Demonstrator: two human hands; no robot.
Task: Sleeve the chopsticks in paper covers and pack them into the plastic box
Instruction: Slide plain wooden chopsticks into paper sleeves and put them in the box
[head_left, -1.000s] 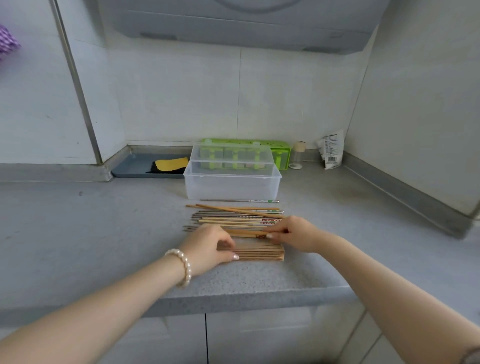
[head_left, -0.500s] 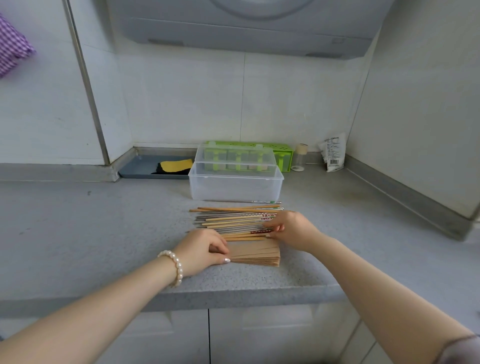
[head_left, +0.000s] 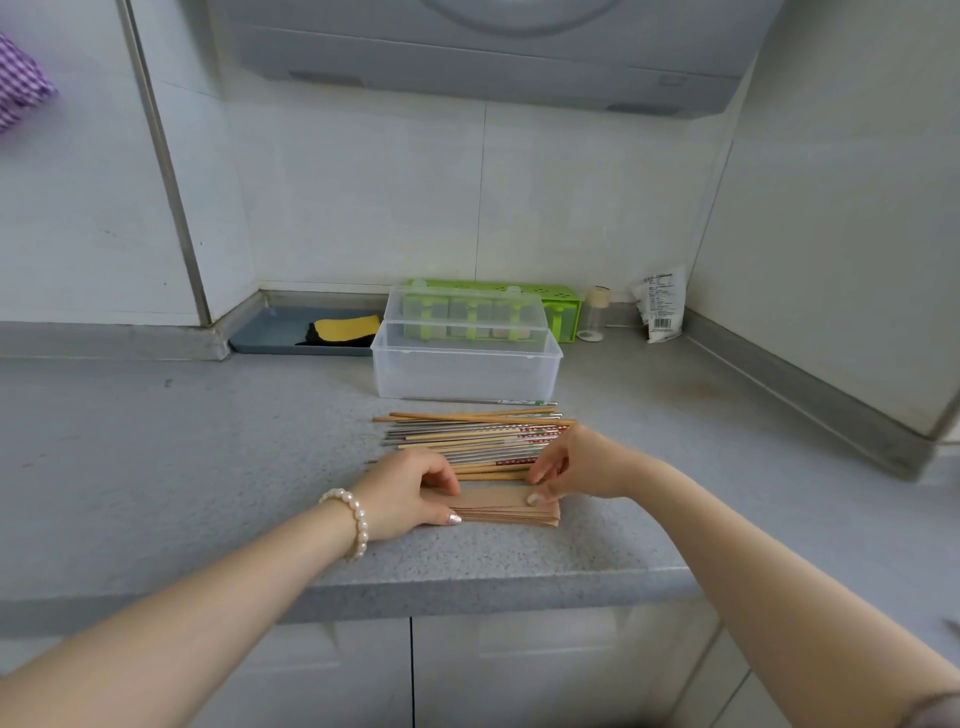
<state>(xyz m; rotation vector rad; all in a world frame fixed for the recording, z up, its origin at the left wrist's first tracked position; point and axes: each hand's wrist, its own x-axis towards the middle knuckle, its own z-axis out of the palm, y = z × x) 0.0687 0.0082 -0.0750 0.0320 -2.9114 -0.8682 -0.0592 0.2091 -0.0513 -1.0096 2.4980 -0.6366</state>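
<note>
I'm pinching the top cover (head_left: 493, 498) off the stack with both hands (head_left: 410, 488) (head_left: 576, 462) (only one sheet, ideally), keeping its mouth toward the chopsticks (head_left: 467, 436).

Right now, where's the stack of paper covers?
In the head view, the stack of paper covers lies near the front edge of the grey counter, just in front of the loose chopsticks, between the left hand and right hand.
</note>
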